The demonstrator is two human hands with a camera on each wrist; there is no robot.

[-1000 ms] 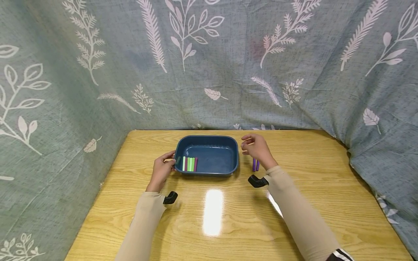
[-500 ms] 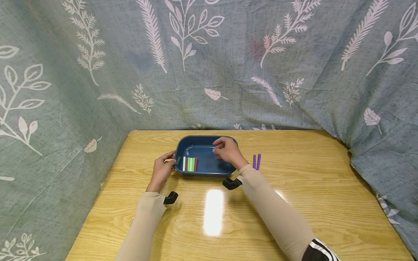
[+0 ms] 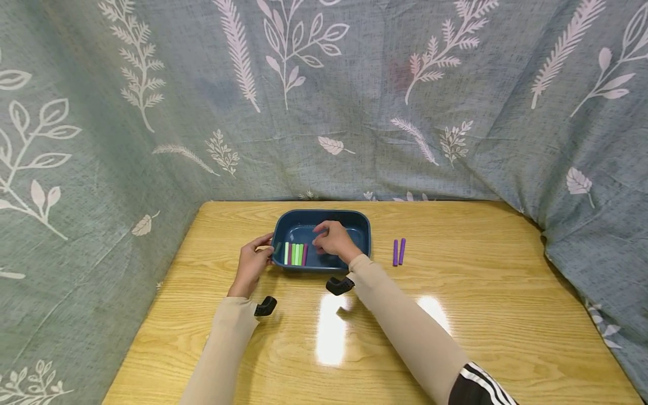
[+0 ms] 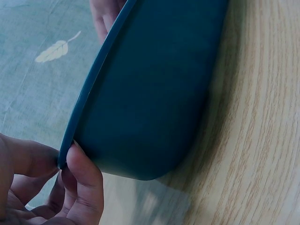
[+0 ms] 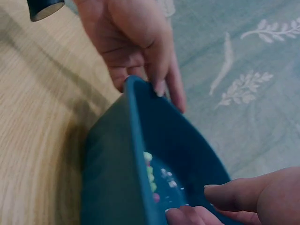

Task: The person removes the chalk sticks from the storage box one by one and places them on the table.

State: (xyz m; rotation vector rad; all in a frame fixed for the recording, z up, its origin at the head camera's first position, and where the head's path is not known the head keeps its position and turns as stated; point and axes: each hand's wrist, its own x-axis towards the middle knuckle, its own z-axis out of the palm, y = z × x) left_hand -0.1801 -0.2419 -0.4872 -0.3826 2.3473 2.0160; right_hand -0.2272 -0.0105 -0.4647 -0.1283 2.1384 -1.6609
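Note:
A dark blue rectangular tub stands on the table. My left hand grips its left rim; in the left wrist view the thumb and fingers of that hand pinch the rim. Inside, along the left end, lies a row of chalk-like sticks, green, pale green and maroon. My right hand is over the middle of the tub, right of the row. In the right wrist view that hand has its thumb and fingers apart, and I see nothing between them.
Two purple sticks lie side by side on the wooden table, right of the tub. A grey-blue leaf-patterned cloth hangs behind and along both sides.
My right hand has moved left, from above the purple sticks to inside the tub's outline, uncovering those sticks. The left hand keeps its hold on the rim.

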